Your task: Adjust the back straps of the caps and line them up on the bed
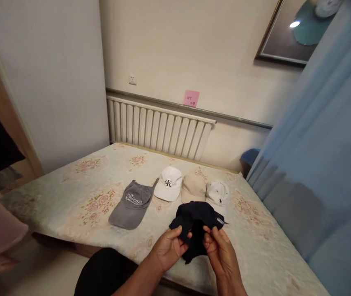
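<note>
while the left hand (169, 247) and right hand (221, 250) both pinch the dark cap (195, 220) just in front of the beige cap (193, 187), keeping both grips even would probably hold it flat.

We see a bed (70, 193) covered with a pale floral sheet. Four caps lie directly on it in a row: a grey cap (131, 204) with script lettering, just beside it a white cap (169, 183) with a black logo, then a beige cap (193, 187), touching a second white cap (217, 192).
</note>
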